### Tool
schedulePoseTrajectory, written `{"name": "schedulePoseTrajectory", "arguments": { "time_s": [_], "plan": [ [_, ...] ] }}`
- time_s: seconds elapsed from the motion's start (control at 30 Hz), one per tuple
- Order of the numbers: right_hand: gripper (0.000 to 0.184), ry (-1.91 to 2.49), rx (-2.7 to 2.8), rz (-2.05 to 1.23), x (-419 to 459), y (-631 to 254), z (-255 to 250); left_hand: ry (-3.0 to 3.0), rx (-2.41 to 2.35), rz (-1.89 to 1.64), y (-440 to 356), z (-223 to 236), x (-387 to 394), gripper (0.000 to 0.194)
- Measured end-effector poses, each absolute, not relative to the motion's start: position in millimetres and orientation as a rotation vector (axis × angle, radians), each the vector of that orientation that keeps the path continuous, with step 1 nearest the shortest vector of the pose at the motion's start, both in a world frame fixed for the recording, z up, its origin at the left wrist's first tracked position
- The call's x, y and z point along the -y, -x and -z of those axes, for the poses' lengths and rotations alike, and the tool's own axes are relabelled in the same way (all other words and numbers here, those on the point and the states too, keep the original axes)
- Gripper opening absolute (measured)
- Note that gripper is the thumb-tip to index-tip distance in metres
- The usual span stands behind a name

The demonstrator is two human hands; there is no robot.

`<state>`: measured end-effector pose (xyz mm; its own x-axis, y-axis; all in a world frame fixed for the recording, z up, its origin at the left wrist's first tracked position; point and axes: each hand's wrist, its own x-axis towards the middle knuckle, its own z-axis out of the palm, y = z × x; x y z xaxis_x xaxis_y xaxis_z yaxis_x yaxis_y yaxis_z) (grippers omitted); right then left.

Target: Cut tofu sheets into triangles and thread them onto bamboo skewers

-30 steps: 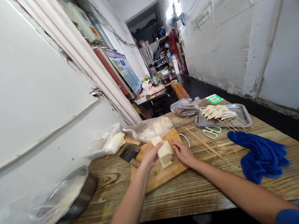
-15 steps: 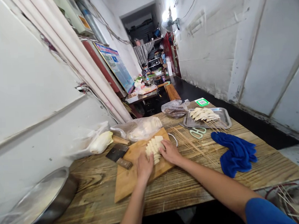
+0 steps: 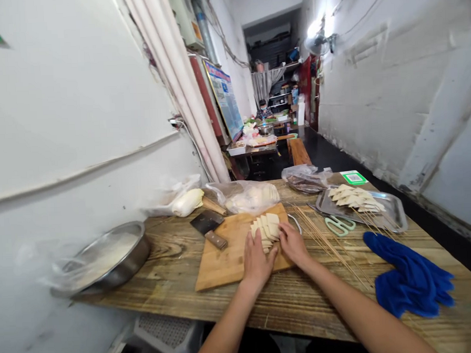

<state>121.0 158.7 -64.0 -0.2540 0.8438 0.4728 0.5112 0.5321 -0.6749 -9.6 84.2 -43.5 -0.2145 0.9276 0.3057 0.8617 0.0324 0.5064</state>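
Observation:
Overlapping pale food slices (image 3: 266, 228), their exact kind unclear, lie fanned in rows on a wooden cutting board (image 3: 233, 250). My left hand (image 3: 259, 259) grips the near left side of the slices, thumb and fingers on either side of them. On their right edge, my right hand (image 3: 293, 243) has its fingers curled against them; the fingertips are partly hidden. Left of the slices a cleaver (image 3: 208, 223) rests partly on the board, its brown handle towards me. Bamboo skewers (image 3: 325, 240) lie loose to the right of my right hand.
A metal tray (image 3: 395, 210) holds skewered pale slices, with green-handled scissors (image 3: 339, 225) beside it. A blue cloth (image 3: 410, 278) lies at right. Bagged slices (image 3: 252, 196) and a cabbage (image 3: 186, 203) stand behind the board. A large metal basin (image 3: 139, 255) is at left. Far back sits a person (image 3: 263, 111).
The camera view has turned left, so everything appears further right. My left hand has moved further round the near side of the slices, and both hands stay on them.

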Motion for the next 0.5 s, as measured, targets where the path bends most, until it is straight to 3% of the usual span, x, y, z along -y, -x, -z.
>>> {"name": "schedulePoseTrajectory", "arguments": {
  "time_s": [0.13,0.23,0.4,0.5],
  "plan": [
    [0.033,0.941,1.99,-0.284,-138,-117,47,-1.848,-2.225,-1.358,48,32,-51,0.048],
    [0.032,0.698,2.284,-0.337,-114,-82,24,-1.582,-2.338,-1.585,85,34,-18,0.039],
    [0.027,0.772,2.443,-0.565,-99,28,2,-1.383,-2.361,-1.669,111,61,28,0.033],
    [0.014,0.865,2.338,-0.617,-106,84,3,-1.428,-2.315,-1.635,110,71,46,0.031]
  ]
}}
